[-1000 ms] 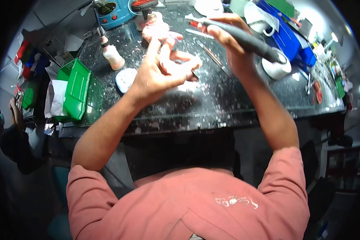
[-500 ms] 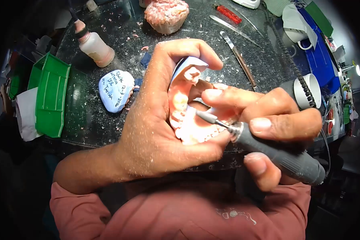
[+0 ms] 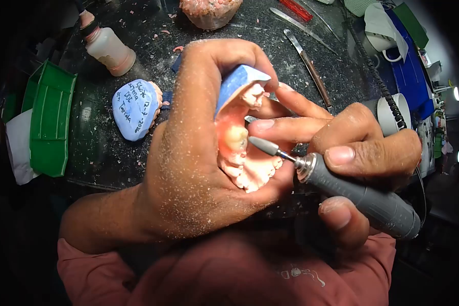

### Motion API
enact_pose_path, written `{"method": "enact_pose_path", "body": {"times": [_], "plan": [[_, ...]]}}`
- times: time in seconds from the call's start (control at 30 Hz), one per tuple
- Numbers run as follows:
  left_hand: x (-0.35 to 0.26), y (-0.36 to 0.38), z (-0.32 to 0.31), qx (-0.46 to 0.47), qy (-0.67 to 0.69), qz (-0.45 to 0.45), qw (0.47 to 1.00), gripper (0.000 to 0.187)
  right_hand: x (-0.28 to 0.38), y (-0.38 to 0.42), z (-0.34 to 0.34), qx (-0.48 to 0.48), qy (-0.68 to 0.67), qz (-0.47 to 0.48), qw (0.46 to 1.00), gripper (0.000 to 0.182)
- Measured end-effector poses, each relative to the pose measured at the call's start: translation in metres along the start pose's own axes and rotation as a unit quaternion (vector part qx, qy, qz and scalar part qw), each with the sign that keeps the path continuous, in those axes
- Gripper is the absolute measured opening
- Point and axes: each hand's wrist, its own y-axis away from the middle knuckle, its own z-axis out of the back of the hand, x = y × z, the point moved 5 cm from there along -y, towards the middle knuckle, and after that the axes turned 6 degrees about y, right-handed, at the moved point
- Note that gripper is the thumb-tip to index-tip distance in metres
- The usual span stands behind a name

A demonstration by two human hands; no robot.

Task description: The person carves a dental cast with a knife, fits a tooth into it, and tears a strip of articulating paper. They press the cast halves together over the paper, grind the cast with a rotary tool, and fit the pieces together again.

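My left hand is wrapped round a dental model, a plaster arch of teeth with a blue base edge along its upper side. A pink denture section with a yellowish tooth sits on the arch. Fine pale dust covers the back of this hand. In my right hand is a dark grey dental handpiece, its cone-shaped grey bur right by the yellowish tooth. Stretched forward, some right fingers rest along the model's far side.
A blue-based model with handwriting lies left on the dusty black table, near a dropper bottle and green bin. A bowl of pink scraps stands at the back. Knives, a white cup and a coiled cord are at right.
My left hand has tilted the model, bringing its blue side and the yellowish tooth more into view. The bur has shifted from inside the arch to beside that tooth.
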Motion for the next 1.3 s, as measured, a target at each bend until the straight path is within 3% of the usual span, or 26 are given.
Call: {"method": "enact_pose_path", "body": {"times": [0.03,0.1,0.23,0.3,0.9,1.3], "plan": [[-0.002,0.000,0.000,0.002,-0.072,0.005,0.997,0.080,-0.006,0.001,0.000,0.000,0.000,-0.001,1.000,0.030],[0.002,-0.001,0.000,0.003,-0.043,-0.001,0.999,0.080,-0.007,0.003,0.002,-0.014,-0.071,0.072,0.995,0.032],[0.000,0.000,0.000,0.007,-0.062,-0.011,0.998,0.083,0.000,0.005,-0.001,-0.058,-0.097,0.072,0.991,0.030],[-0.002,0.000,0.000,0.005,-0.064,-0.011,0.998,0.084,0.009,-0.001,0.000,0.049,0.049,-0.074,0.995,0.029],[-0.001,-0.001,-0.001,0.027,-0.071,-0.068,0.995,0.089,0.008,-0.003,0.005,0.145,0.064,-0.014,0.987,0.035],[-0.002,-0.001,-0.002,0.027,-0.107,-0.061,0.992,0.088,0.014,-0.006,0.006,0.164,0.084,-0.047,0.982,0.033]]}}
